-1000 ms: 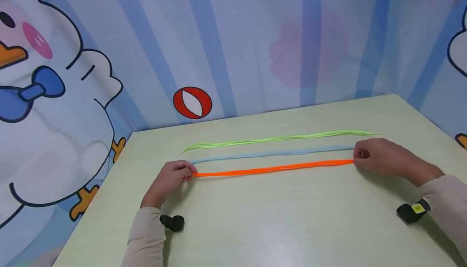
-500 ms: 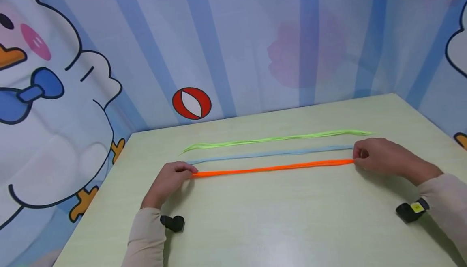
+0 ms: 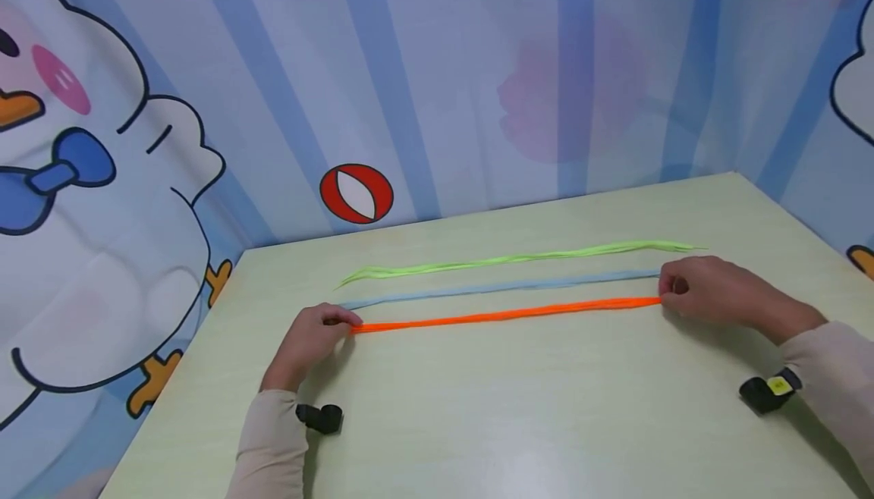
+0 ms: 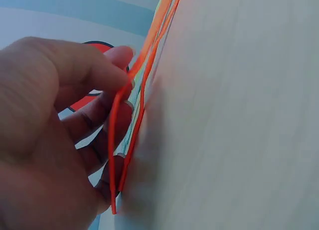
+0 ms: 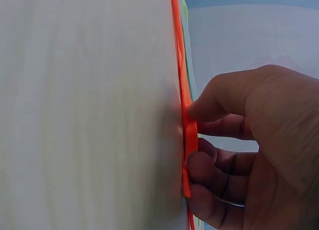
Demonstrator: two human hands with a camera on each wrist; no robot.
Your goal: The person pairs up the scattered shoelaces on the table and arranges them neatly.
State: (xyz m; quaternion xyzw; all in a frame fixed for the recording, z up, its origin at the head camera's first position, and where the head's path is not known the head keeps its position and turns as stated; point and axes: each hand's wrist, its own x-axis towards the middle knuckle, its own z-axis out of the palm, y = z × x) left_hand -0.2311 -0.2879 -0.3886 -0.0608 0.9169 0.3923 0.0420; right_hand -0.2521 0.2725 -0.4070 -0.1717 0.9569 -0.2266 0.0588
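An orange shoelace (image 3: 507, 315) stretches nearly straight across the table between both hands. At its left end my left hand (image 3: 310, 340) pinches it between thumb and fingers; in the left wrist view two loose orange tips (image 4: 113, 200) hang past the fingers. The right hand (image 3: 717, 290) grips the other end, where the flat orange lace (image 5: 190, 135) runs under the thumb and along the curled fingers. Just behind lies a light blue lace (image 3: 505, 286), its ends partly hidden by the hands. Farther back is a yellow-green lace (image 3: 519, 258), roughly parallel to the others.
The pale wooden table (image 3: 492, 408) reaches back to a patterned cloth backdrop (image 3: 464, 89) with a cartoon bird (image 3: 102, 271) at left. Each wrist carries a small black camera, the left camera (image 3: 321, 418) and the right camera (image 3: 768, 393).
My left hand has shifted slightly left at the end of the orange shoelace. The right hand keeps its grip, nearly still. The blue and yellow-green laces stay in place.
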